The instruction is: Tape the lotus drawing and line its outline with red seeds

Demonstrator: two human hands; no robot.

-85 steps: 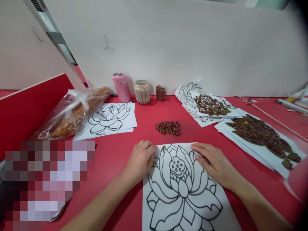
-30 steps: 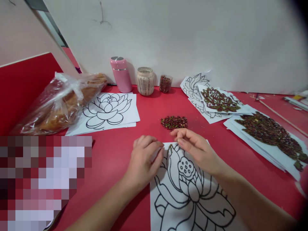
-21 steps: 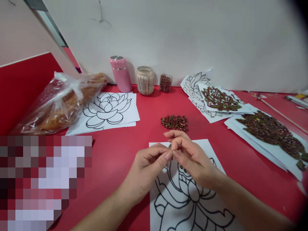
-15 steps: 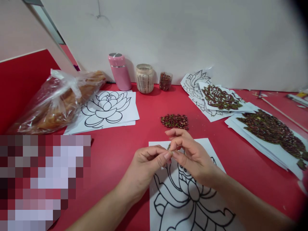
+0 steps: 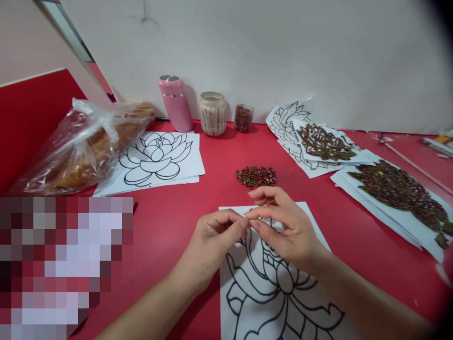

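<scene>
My left hand (image 5: 220, 238) and my right hand (image 5: 286, 226) meet fingertip to fingertip above a white sheet with a black lotus outline (image 5: 283, 302). Thumb and forefinger of the left are pinched together; whatever sits between them is too small or hidden to name. The right thumb and forefinger press in at the same spot, its other fingers loosely curled. Just beyond the right fingers lies a small heap of dark red and green beans (image 5: 256, 176) on the red table (image 5: 166, 236).
At the back stand a pink flask (image 5: 176, 104), a whitish jar (image 5: 213, 113) and a small cup of beans (image 5: 244, 118). Left are a plastic bag with brown contents (image 5: 88, 151) and lotus drawings (image 5: 159, 160). Bean-covered sheets (image 5: 399, 198) and a thin stick (image 5: 417, 165) lie right.
My right forefinger has come down closer to the left fingertips, and the hands have shifted slightly. The heap of beans and the papers look the same.
</scene>
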